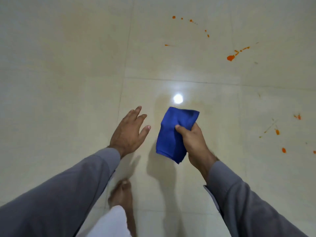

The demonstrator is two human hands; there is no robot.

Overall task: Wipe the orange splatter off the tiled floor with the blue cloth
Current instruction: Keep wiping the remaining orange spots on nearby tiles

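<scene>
My right hand [194, 142] grips a folded blue cloth [172, 132] in the air above the floor, thumb pressed on its top side. My left hand [129, 130] hovers beside it to the left with fingers spread, holding nothing. Orange splatter marks the cream tiled floor [68, 65]: a large blob [230, 58] with streaks at the far right, an arc of small drops [191, 20] farther back, and more spots [277, 132] on the right side.
My bare foot [122, 195] stands on the tiles below my left arm, with white trouser fabric [112, 219] over it. A bright light reflection [178, 98] shines on the glossy floor just beyond the cloth. Grout lines cross the tiles.
</scene>
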